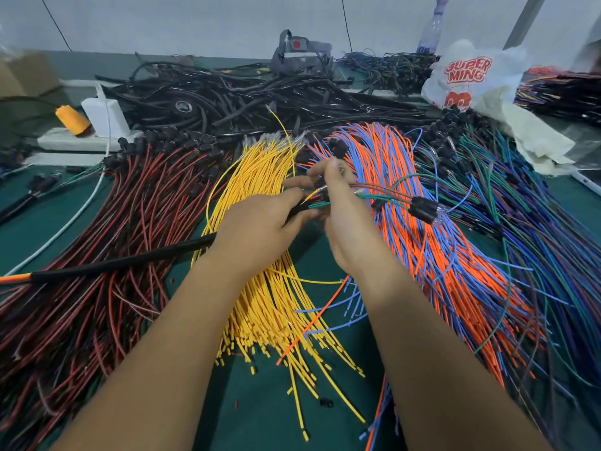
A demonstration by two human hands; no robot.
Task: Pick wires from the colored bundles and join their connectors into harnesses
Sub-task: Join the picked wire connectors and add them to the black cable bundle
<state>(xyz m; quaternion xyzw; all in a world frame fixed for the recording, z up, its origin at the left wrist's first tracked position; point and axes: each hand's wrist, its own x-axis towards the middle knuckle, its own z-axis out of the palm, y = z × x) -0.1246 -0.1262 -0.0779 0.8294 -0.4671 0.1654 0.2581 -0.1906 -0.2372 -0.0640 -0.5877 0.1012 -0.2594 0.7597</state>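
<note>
My left hand (260, 222) grips the end of a black sleeved harness (123, 265) that runs off to the left, its orange end at the frame edge. My right hand (341, 216) pinches a small cluster of wires, green, red and yellow, whose black connectors (422, 208) hang out to the right. Both hands meet above the yellow wire bundle (260, 177). To the left lies the red and black bundle (130, 222), to the right the orange and blue bundle (406, 177), and further right the green, blue and purple bundle (520, 222).
A heap of black sleeved cables (244, 96) fills the back of the green table (276, 418). A white plastic bag (471, 76), a bottle (431, 27), a white power strip with charger (100, 118) and an orange spool (72, 118) stand at the back.
</note>
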